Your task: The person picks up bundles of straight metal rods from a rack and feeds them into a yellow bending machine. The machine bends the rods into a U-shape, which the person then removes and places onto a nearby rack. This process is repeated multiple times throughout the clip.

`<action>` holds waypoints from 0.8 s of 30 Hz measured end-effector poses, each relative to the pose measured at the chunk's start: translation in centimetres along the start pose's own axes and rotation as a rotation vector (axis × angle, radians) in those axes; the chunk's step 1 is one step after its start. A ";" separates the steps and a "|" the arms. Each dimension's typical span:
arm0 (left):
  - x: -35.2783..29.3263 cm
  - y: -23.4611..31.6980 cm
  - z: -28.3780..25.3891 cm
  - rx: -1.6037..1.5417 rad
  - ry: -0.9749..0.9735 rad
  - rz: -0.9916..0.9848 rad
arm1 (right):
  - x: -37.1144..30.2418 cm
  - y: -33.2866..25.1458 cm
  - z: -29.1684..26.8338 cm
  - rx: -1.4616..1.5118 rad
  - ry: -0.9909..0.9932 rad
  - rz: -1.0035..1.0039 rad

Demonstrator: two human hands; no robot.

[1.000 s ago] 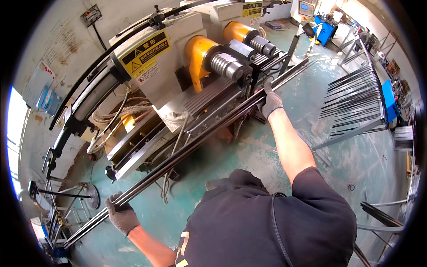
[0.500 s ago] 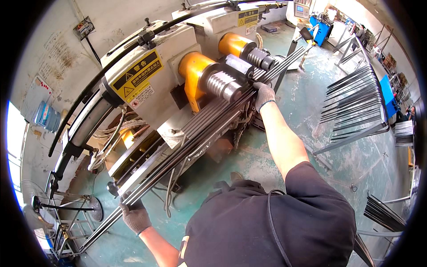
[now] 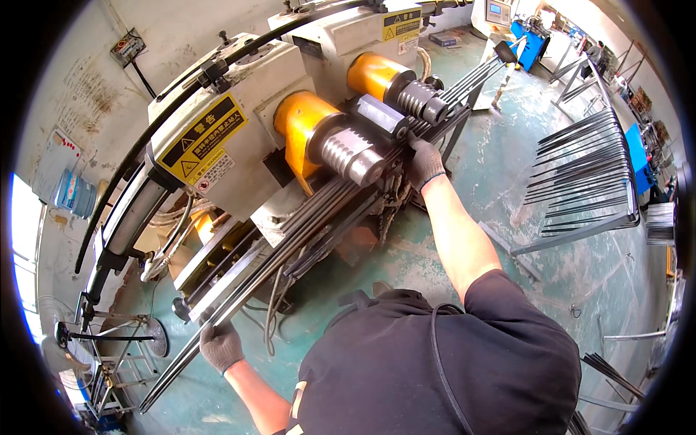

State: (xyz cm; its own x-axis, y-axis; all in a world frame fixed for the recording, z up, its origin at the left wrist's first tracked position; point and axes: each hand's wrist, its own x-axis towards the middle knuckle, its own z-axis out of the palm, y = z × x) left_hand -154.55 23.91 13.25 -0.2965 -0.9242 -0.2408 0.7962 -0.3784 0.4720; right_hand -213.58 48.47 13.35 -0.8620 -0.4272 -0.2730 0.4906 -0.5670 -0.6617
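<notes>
A bundle of long, thin dark metal rods (image 3: 308, 230) runs slantwise from lower left to upper right, along the front of a bending-type machine (image 3: 264, 80). My left hand (image 3: 222, 346), in a grey knit glove, is closed round the bundle near its lower left end; its fingertips are partly hidden. Farther up, beside the ribbed steel rollers, my gloved right hand (image 3: 425, 165) grips the rods, with some fingers out of sight behind them. The near ribbed roller (image 3: 353, 156) sits in an orange housing (image 3: 301, 119), just above the rods. A second ribbed roller (image 3: 423, 101) lies beyond it.
To the right stands a rack (image 3: 580, 238) hung with many dark rods. A control box with a screen (image 3: 498, 12) is at the far end. A pedestal fan-like round base (image 3: 156, 337) stands lower left. Loose cables (image 3: 272, 319) hang under the machine.
The view has shifted slightly. Against the machine, the lower left end of the bundle and my left hand sit a little farther right. Both hands still hold the rods.
</notes>
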 end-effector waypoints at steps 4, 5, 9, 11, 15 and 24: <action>1.3 -4.4 1.8 0.002 0.030 -0.038 | -3.0 0.2 3.1 -0.071 0.014 0.000; 1.2 -7.0 2.2 0.347 0.015 0.157 | -2.5 0.8 2.9 -0.122 -0.008 -0.034; 2.0 -10.8 3.9 0.049 0.042 -0.052 | 5.1 4.4 -3.4 -0.919 -0.283 -0.794; 1.5 -11.2 6.0 0.002 0.030 -0.142 | 6.4 4.2 -4.4 -1.054 -0.285 -0.991; 2.0 -9.6 5.9 -0.030 0.090 -0.095 | 2.1 2.4 -0.8 -1.341 -0.148 -0.772; 3.3 -11.1 5.6 0.127 0.133 -0.061 | 0.7 2.6 1.2 -1.140 0.142 -0.404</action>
State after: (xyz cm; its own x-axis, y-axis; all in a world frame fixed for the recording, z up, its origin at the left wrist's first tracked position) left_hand -167.35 24.75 11.90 -0.2628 -0.8876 -0.3783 0.7034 -0.4446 0.5545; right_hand -212.73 45.86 12.30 -0.9679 -0.2419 0.0680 -0.1487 0.3333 -0.9310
